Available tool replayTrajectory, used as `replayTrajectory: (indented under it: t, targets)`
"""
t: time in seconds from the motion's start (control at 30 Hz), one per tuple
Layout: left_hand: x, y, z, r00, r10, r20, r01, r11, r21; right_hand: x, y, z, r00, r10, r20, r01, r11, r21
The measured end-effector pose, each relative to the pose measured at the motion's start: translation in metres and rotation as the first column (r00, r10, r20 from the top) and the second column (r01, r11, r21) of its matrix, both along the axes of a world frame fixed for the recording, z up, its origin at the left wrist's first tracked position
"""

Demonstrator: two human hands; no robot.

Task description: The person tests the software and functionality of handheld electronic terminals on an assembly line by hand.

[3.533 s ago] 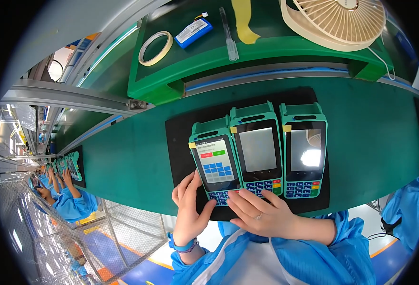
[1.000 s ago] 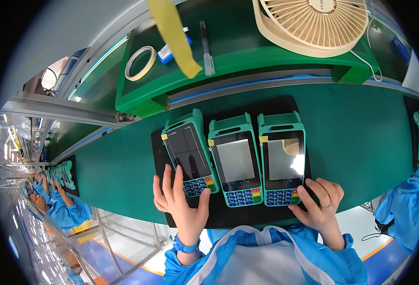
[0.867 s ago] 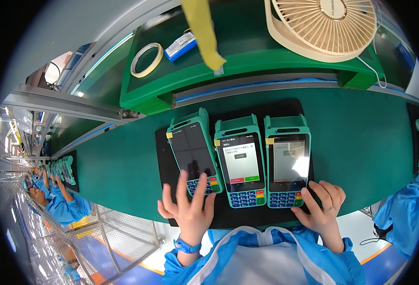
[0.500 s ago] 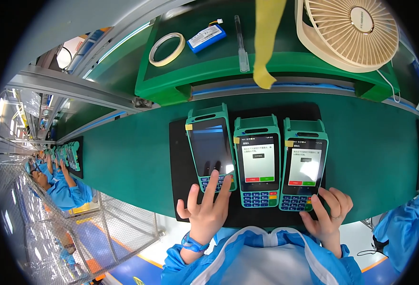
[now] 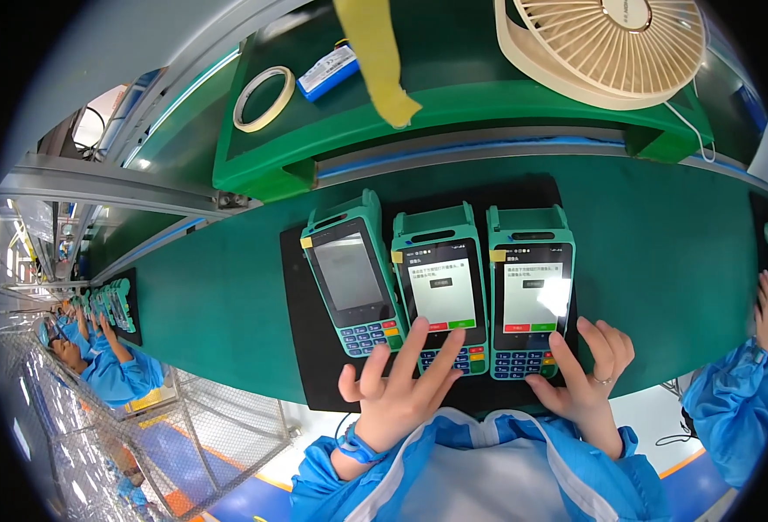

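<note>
Three green handheld payment terminals lie side by side on a black mat point(image 5: 312, 383). The left terminal point(image 5: 345, 265) shows a plain greyish screen. On the middle terminal point(image 5: 440, 291) and the right terminal point(image 5: 532, 300), white pages with red and green buttons are lit. My left hand point(image 5: 391, 407) is open over the middle terminal's keypad, its fingertips at the lower edge of that screen. With fingers spread, my right hand point(image 5: 588, 383) is at the right terminal. Its index finger is by the bottom right of the screen and its thumb by the keypad.
Behind the mat, a raised green shelf point(image 5: 453, 100) carries a tape roll point(image 5: 264, 100), a blue battery pack point(image 5: 328, 73) and a beige fan point(image 5: 610, 52). Yellow tape point(image 5: 373, 61) hangs down in front. Co-workers in blue sit left and right; more terminals point(image 5: 116, 304) lie far left.
My left hand has moved from the left terminal to the middle one. The left screen has turned from dark to greyish. My right index finger has shifted up toward the right screen's lower edge.
</note>
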State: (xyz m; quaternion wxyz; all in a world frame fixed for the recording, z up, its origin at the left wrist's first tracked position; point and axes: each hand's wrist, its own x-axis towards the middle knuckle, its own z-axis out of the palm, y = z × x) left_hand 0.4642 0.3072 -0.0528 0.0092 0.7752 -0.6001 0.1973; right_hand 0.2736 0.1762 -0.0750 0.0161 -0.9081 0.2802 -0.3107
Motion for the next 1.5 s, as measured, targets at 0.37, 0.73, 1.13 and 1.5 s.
replayTrajectory:
  t: [0.37, 0.73, 1.13, 1.5]
  targets:
    - [0.022, 0.007, 0.006, 0.967, 0.237, -0.093, -0.242, 0.969, -0.046, -0.004, -0.005, 0.002, 0.999, -0.031, -0.027, 0.033, 0.998, 0.061]
    - [0.075, 0.015, 0.019, 0.902, 0.354, -0.247, -0.378, 0.924, -0.058, -0.014, -0.002, 0.001, 0.999, -0.044, 0.032, 0.040, 0.992, 0.119]
    - [0.135, 0.032, -0.041, 0.600, 0.192, -0.776, -0.532, 0.821, -0.208, -0.106, -0.012, -0.031, 0.806, -0.545, 0.231, 0.531, 0.838, 0.123]
    - [0.062, -0.013, 0.003, -0.012, 0.092, -0.996, -0.011, 0.996, 0.092, -0.117, -0.010, -0.043, 0.782, -0.431, 0.451, 0.386, 0.902, 0.192]
